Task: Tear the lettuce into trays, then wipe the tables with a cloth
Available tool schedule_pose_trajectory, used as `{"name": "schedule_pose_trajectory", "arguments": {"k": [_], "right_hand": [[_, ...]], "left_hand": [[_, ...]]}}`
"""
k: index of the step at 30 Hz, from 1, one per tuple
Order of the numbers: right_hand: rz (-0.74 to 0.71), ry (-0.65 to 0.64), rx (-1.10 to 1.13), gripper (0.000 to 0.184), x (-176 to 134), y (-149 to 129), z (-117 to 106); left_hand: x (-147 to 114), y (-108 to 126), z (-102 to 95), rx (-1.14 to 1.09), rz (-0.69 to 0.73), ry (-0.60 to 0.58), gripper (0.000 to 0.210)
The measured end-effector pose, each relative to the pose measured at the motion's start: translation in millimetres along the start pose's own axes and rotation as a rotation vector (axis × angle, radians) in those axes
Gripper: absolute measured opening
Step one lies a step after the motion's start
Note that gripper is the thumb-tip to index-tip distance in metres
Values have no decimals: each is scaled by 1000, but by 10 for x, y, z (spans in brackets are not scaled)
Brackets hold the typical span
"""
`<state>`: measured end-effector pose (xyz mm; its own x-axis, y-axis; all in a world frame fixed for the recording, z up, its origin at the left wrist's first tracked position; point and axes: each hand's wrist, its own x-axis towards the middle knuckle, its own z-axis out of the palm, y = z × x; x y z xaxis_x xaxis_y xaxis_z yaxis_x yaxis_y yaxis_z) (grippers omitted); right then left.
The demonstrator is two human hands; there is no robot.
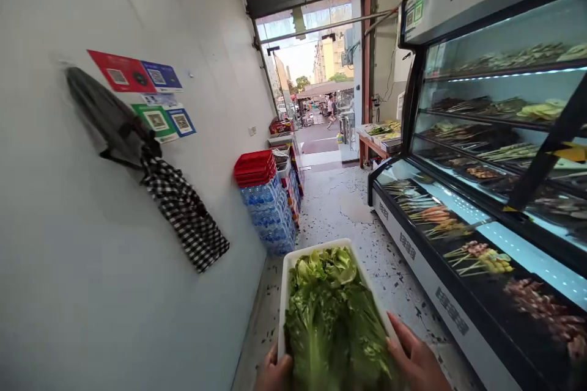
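A white rectangular tray (285,278) full of green leafy lettuce (334,311) is held out in front of me, low in the view. My left hand (274,371) grips its left side near the bottom edge, thumb over the rim. Around the right rim my right hand (415,354) is closed, with its fingers along the outer side. The leaves fill the tray from end to end, and its near edge is out of view.
On the right runs a long glass display fridge (413,244) with skewers on its shelves. Stacked bottled-water packs (270,214) under red trays (254,166) line the left wall. A wooden table (373,145) with greens stands by the open doorway (316,104). A checked cloth (183,214) hangs left.
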<state>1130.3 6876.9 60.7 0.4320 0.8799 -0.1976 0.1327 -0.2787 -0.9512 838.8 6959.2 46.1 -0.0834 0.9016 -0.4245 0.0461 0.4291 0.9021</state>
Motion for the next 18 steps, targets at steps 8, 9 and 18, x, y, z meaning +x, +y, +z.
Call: {"name": "schedule_pose_trajectory", "arguments": {"k": [8, 9, 18], "right_hand": [[49, 110, 79, 76, 2216, -490, 145], [52, 122, 97, 75, 2498, -535, 193], [48, -34, 139, 72, 5569, -1148, 534]], "left_hand": [[2013, 1435, 1076, -239, -6, -253, 38], [2273, 1553, 1186, -244, -8, -258, 39], [4724, 2331, 2267, -349, -66, -108, 33]]}}
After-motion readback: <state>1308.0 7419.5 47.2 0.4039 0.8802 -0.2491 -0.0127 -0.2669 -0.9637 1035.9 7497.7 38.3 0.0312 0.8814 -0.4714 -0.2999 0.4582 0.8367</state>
